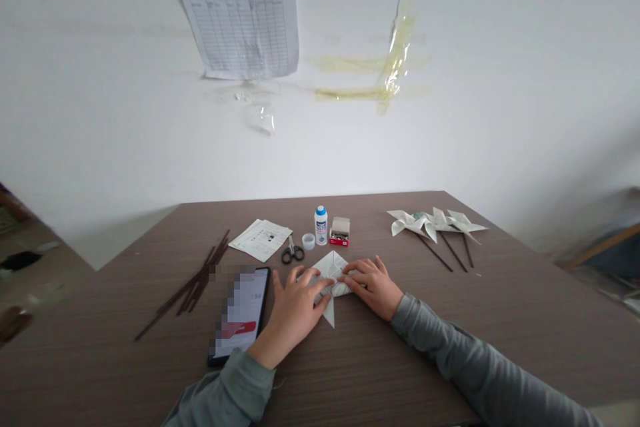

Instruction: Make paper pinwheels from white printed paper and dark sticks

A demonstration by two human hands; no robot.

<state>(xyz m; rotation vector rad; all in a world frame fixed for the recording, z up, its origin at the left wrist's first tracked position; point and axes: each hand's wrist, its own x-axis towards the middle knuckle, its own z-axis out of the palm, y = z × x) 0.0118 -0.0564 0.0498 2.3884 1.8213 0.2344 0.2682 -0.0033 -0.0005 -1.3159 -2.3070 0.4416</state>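
Note:
A folded white paper piece [332, 271] with pointed flaps lies on the brown table [500, 320] in front of me. My left hand [294, 310] lies flat on its left side, fingers spread and pressing down. My right hand [373, 285] rests on its right side, fingers stretched toward the paper's middle. Both sleeves are grey. Neither hand lifts the paper.
A phone [241, 313] lies left of my left hand, with thin dark sticks [193, 283] beyond it. Behind the paper are printed sheets [261, 239], scissors [292, 253], a small cap [309, 241], a glue bottle [321, 225] and a small box [340, 231]. Finished paper pinwheels [436, 225] lie at the right.

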